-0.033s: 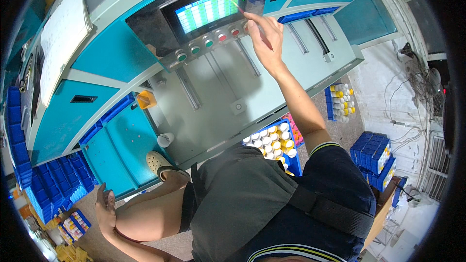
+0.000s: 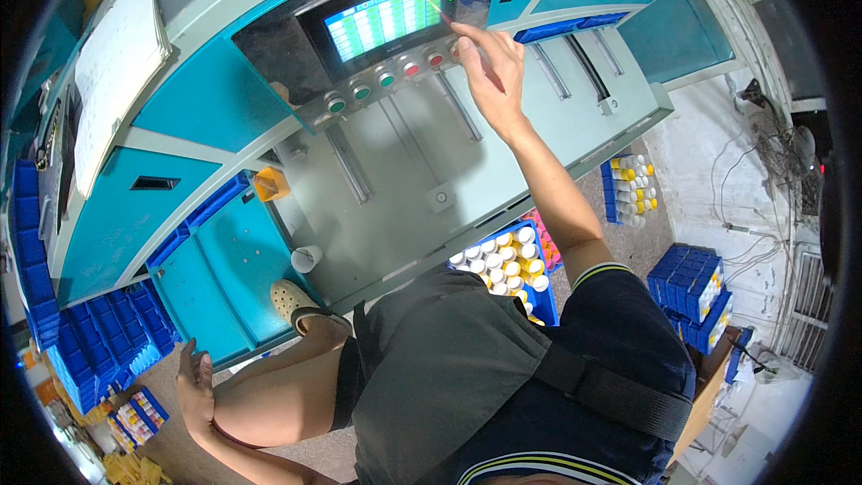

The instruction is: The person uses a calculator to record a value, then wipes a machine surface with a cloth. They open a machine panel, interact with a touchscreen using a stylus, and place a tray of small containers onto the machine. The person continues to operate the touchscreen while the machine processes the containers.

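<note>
My right hand [image 2: 492, 67] is raised at the right edge of a lit touchscreen [image 2: 386, 20]. Its fingers pinch a thin dark-reddish stick [image 2: 444, 16], which points at the screen; the tip is too small to tell whether it touches. Below the screen runs a row of round push buttons [image 2: 386, 80], green on the left and red on the right. My left hand [image 2: 195, 386] hangs beside my bare thigh with nothing in it, fingers loosely stretched out.
A grey machine bed [image 2: 395, 242] with metal rails lies before me. A white cup [image 2: 306, 259] and an orange bin [image 2: 270, 184] stand at its left. Blue crates hold white- and yellow-capped bottles [image 2: 507, 260]. Stacked blue trays [image 2: 103, 341] and paper sheets [image 2: 117, 63] are at left.
</note>
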A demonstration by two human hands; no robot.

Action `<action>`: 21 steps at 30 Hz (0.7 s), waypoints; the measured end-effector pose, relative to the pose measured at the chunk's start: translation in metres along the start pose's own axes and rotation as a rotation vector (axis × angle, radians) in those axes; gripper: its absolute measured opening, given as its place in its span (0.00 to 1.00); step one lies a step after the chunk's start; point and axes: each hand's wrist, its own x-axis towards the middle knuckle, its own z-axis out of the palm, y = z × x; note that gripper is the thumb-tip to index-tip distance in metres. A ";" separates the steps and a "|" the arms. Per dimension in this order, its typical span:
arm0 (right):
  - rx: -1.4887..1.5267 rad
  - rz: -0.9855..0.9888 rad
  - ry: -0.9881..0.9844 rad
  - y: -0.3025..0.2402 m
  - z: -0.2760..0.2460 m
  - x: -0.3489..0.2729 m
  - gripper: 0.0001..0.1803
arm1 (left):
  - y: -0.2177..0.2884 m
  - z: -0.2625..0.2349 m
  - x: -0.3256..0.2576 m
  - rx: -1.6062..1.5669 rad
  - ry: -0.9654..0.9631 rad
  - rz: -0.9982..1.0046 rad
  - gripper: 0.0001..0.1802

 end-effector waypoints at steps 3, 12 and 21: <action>-0.012 -0.005 0.002 0.001 0.000 0.000 0.12 | 0.000 0.000 0.000 0.008 0.004 0.010 0.42; -0.011 -0.014 -0.005 0.000 -0.001 0.000 0.12 | 0.003 0.000 -0.001 0.018 0.009 -0.012 0.41; -0.019 0.002 -0.011 -0.001 -0.001 0.000 0.12 | 0.000 -0.001 0.000 0.006 -0.005 0.001 0.44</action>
